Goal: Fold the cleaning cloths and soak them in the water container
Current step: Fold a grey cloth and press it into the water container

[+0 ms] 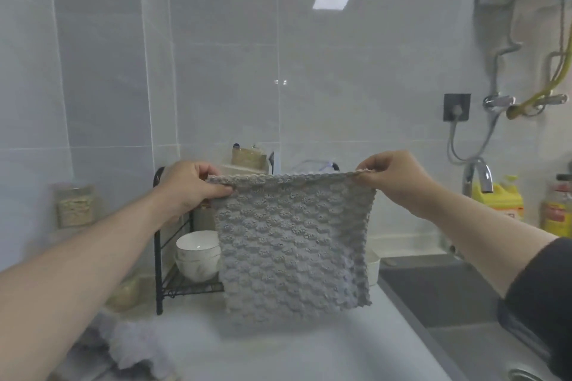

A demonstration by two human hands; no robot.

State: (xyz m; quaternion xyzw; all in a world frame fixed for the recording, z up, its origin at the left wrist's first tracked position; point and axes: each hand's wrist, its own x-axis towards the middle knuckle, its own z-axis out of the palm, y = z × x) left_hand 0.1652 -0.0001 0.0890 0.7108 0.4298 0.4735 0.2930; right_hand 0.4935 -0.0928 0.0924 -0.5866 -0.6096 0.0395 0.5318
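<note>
A grey textured cleaning cloth [294, 244] hangs spread out in the air above the white counter [278, 349]. My left hand [192, 185] pinches its top left corner. My right hand [393, 176] pinches its top right corner. The cloth's lower edge hangs free, just above the counter. More crumpled grey cloth [133, 346] lies on the counter at the lower left, blurred. I cannot make out a water container.
A black dish rack [173, 284] with stacked white bowls [198, 254] stands behind the cloth. A dark sink [448, 297] with a chrome faucet [479, 176] lies to the right. Yellow bottles [501, 201] stand by the wall. A jar [75, 207] sits at the left.
</note>
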